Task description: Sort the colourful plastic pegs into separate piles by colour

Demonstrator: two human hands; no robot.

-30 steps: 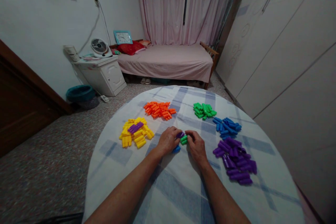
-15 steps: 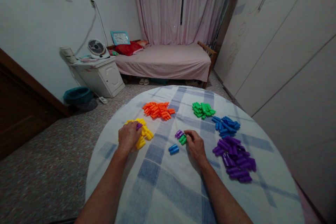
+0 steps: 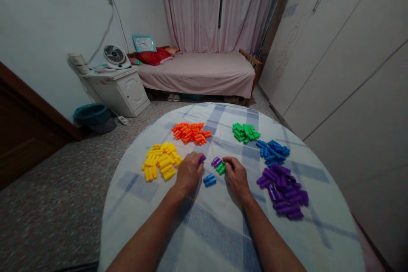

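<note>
My left hand (image 3: pixel 189 173) is closed on a small purple plastic piece (image 3: pixel 202 160), whose end shows past the fingertips. Whether anything else is inside that hand is hidden. Just to its right, a ribbed purple piece (image 3: pixel 216 162) lies against a ribbed green piece (image 3: pixel 220 168) on the cloth. The fingers of my right hand (image 3: pixel 236 177) are bent and pressed at the green piece's right end. Between the two hands, slightly closer to me, rests a blue ribbed piece (image 3: pixel 209 180), touched by neither.
The round table has a checked cloth (image 3: pixel 210 229). Piles of yellow pieces (image 3: pixel 162 160), orange pieces (image 3: pixel 190 133), green pieces (image 3: pixel 245 132), blue pieces (image 3: pixel 273 152) and purple pieces (image 3: pixel 285 191) surround the hands. Beyond stands a bed (image 3: pixel 204 72); a wardrobe (image 3: pixel 344 63) is at right.
My left hand has moved right from the yellow pile to beside the small pieces in the middle, carrying the purple piece. My right hand has stayed at the green piece.
</note>
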